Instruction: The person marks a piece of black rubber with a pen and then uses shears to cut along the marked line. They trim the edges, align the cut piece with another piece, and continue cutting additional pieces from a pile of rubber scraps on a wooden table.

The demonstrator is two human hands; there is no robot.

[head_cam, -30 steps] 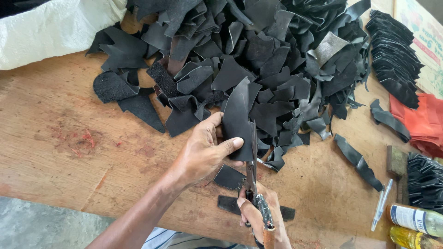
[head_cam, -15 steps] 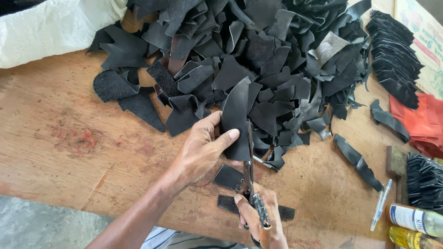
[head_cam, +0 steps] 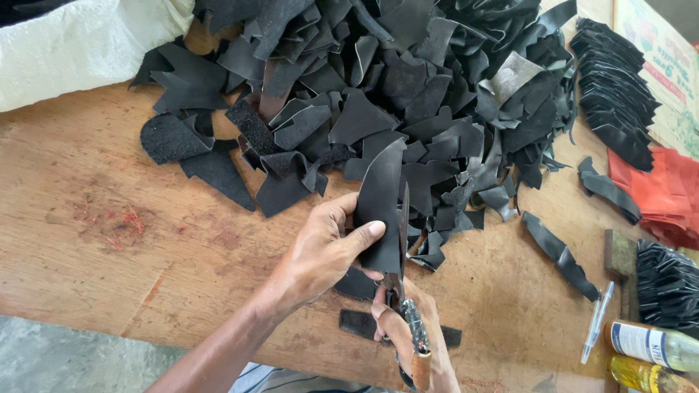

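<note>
- the left hand [head_cam: 320, 251] pinches a curved, blade-shaped piece of black leather [head_cam: 380, 204], thumb across the front and fingers behind, holding it upright just above the worn wooden counter [head_cam: 109, 240].
- the right hand [head_cam: 408, 338] is wrapped shut around the handles of a pair of metal scissors with taped grips [head_cam: 404, 291]; the blades point up along the right edge of the piece.
- right behind sits a big heap of black leather offcuts [head_cam: 378, 80], and a couple of flat black trimmed strips [head_cam: 364, 324] lie on the counter under the hands.
- off to the right: a neat stack of cut black pieces [head_cam: 615, 94], folded red material [head_cam: 659, 193], a white pen [head_cam: 597, 324] and two small bottles [head_cam: 648, 353].
- to cut well here, i'd say keep the leather taut between thumb and fingers, feed it deep into the blades, and turn the piece, not the scissors, round the curve.
- the thumb tip sits close to the blade line, so it wants watching.
</note>
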